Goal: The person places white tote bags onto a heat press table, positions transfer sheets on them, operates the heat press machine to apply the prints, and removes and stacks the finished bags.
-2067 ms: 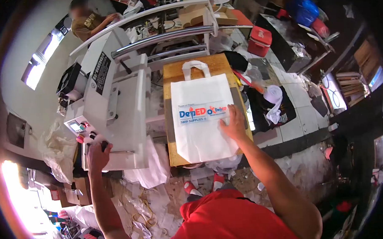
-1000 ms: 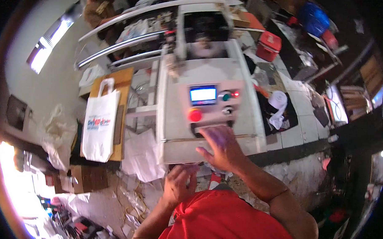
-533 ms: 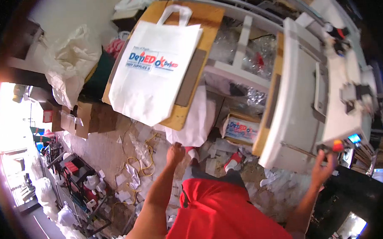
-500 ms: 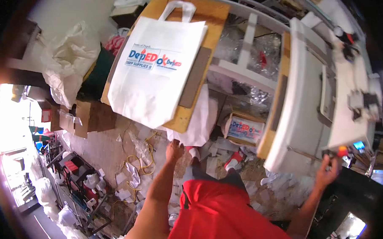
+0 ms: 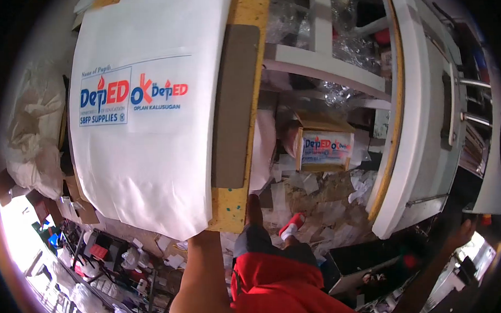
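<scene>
Printed bag: the white bag [image 5: 151, 160] lies on the left, print side up, its far end running out of view.
Board under it: the yellow board [image 5: 228, 204] shows along the bag's right side, with a grey-brown pad [image 5: 236, 107] on it, just beside the bag.
Left hand: hidden at the bag's near edge, where the left forearm [image 5: 205, 274] ends; I cannot tell how open its grip is or whether it holds anything.
Right hand: at the far right [image 5: 462, 234], dim, near a small orange-red knob [image 5: 486, 219]; its fingers look partly bent, nothing shows in the grip, and contact is unclear.
White slab: the slab [image 5: 417, 178] stands to the right, well apart from the bag.
Box: between board and slab, a cardboard box [image 5: 318, 121] holds a similarly printed piece [image 5: 325, 151].
Step in hand: apparently handling the bag by its near edge.
Next move calls for: a sure grip there, keeping the fabric from creasing.
</scene>
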{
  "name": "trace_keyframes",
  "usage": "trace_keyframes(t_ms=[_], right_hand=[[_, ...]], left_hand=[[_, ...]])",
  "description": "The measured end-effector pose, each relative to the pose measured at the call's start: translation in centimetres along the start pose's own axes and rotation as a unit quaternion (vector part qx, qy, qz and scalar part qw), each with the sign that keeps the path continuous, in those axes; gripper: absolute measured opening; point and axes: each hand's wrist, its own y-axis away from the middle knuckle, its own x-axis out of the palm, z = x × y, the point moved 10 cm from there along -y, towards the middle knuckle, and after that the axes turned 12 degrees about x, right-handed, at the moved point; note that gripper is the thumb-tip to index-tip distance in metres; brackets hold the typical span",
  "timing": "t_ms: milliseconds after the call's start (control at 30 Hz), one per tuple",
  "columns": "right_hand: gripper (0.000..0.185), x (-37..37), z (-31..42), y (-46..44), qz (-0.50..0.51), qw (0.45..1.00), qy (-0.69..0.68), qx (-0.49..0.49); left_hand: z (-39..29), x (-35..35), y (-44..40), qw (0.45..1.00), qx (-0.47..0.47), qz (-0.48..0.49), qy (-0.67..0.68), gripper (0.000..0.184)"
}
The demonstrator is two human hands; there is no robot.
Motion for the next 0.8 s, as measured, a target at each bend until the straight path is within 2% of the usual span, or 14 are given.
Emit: trace_keyframes(t_ms=[67, 100, 200, 267, 333, 400, 467, 533, 600, 633, 667, 700, 767, 800], right_hand=[[0.053, 0.7, 2.8, 0.8, 0.013, 0.993, -0.119, -0.023], [0.053, 0.9, 3.2, 0.8, 0.011, 0.993, -0.120, -0.018], [0.055, 1.7, 5.4, 1.4, 0.039, 0.988, -0.119, -0.087], [0.053, 2.0, 6.6, 1.6, 0.018, 0.990, -0.094, -0.099], [0.049, 1.8, 9.0, 2.2, -0.019, 0.986, -0.085, -0.140], [0.040, 3.3, 8.3, 1.6, 0.014, 0.974, -0.147, -0.175], [0.023, 2.8, 12.4, 2.5, 0.005, 0.954, -0.233, -0.187], [0.027, 3.5, 13.5, 2.7, 0.023, 0.966, -0.171, -0.190], [0.040, 1.3, 17.0, 4.4, 0.001, 0.967, -0.194, -0.164], [0.046, -1.7, 18.4, 6.3, -0.060, 0.962, -0.198, -0.178], [0.054, -4.6, 19.8, 8.6, -0.120, 0.953, -0.201, -0.192], [0.054, -6.4, 18.9, 11.8, -0.113, 0.963, -0.216, -0.118], [0.052, -2.8, 14.9, 20.8, 0.043, 0.925, -0.379, 0.002], [0.055, 1.6, 13.0, 27.7, 0.176, 0.903, -0.391, 0.039]], left_hand=[[-0.9, -0.7, -0.8, 1.000, 0.000, -0.005, 0.002, 0.050], [-0.9, -1.2, -1.4, 1.000, 0.000, -0.009, 0.004, 0.051], [-2.7, -2.8, -3.1, 0.999, 0.007, -0.028, 0.016, 0.055], [-3.8, -3.7, -4.4, 0.999, 0.013, -0.043, 0.027, 0.057], [-5.5, -4.7, -5.3, 0.997, 0.023, -0.061, 0.049, 0.059], [-7.2, -6.1, -5.2, 0.992, 0.035, -0.086, 0.083, 0.062], [-8.6, -7.7, -4.6, 0.983, 0.054, -0.115, 0.131, 0.065], [-9.0, -9.5, -2.7, 0.963, 0.080, -0.160, 0.200, 0.067], [-9.8, -10.6, 0.3, 0.934, 0.119, -0.208, 0.267, 0.067], [-9.7, -11.4, 2.2, 0.901, 0.144, -0.247, 0.327, 0.068], [-9.9, -11.7, 4.2, 0.897, 0.152, -0.250, 0.332, 0.068], [-10.2, -12.3, 6.7, 0.874, 0.187, -0.260, 0.367, 0.069], [-9.6, -13.8, 13.5, 0.844, 0.223, -0.273, 0.404, 0.070], [-10.4, -13.5, 17.6, 0.841, 0.283, -0.179, 0.424, 0.070]])
